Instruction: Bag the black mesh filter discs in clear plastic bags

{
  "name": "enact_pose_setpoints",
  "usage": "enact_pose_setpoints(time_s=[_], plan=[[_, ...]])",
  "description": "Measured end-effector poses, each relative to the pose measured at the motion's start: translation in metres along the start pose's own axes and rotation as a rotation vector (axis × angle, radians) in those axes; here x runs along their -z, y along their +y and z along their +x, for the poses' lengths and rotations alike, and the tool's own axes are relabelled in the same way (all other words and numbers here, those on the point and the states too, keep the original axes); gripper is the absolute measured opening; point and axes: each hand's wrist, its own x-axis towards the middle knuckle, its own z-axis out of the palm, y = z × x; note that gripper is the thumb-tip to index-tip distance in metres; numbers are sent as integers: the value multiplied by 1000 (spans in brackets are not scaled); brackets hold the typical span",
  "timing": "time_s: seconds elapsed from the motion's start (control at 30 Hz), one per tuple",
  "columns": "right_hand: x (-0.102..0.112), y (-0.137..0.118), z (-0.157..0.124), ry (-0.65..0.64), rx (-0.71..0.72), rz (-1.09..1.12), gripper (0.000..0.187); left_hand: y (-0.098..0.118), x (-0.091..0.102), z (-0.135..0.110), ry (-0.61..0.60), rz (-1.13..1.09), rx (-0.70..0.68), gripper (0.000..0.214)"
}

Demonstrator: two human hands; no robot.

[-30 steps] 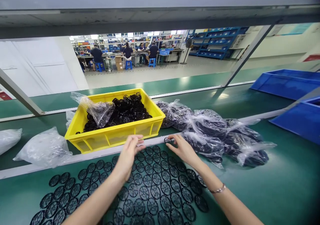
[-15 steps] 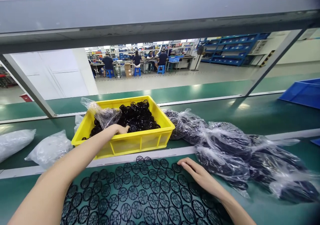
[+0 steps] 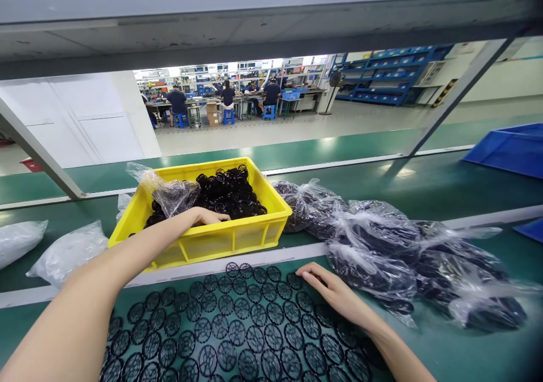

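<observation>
Reaching into crate (image 3: 237, 240), left hand (image 3: 203, 217) curled, hold unclear; right hand (image 3: 333, 294) open-fingered on light, stiff mesh discs (image 3: 241, 325), best taken by rims.

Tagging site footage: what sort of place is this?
Likely a factory assembly floor: a green conveyor-style bench, a yellow crate of black mesh discs, and seated workers at benches beyond.

Green conveyor belt (image 3: 487, 252), yellow crate (image 3: 229, 243), plastic bags (image 3: 373, 263), black mesh discs (image 3: 237, 331)
</observation>
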Motion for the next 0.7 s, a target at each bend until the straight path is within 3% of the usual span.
enact_pose_setpoints(time_s=[0.13, 0.33, 0.57, 0.7], plan=[[1, -3, -1, -10, -11, -12, 51, 5, -3, -4, -107, 42, -13, 78], [0, -4, 0, -12, -36, 5, 51, 13, -1, -9, -237, 97, -14, 74], [-2, 0, 0, -5, -30, 12, 50, 22, -4, -20, -176, 150, -33, 58], [-2, -1, 0, 2, -23, 12, 50, 23, -5, -17, -48, 209, -63, 59]])
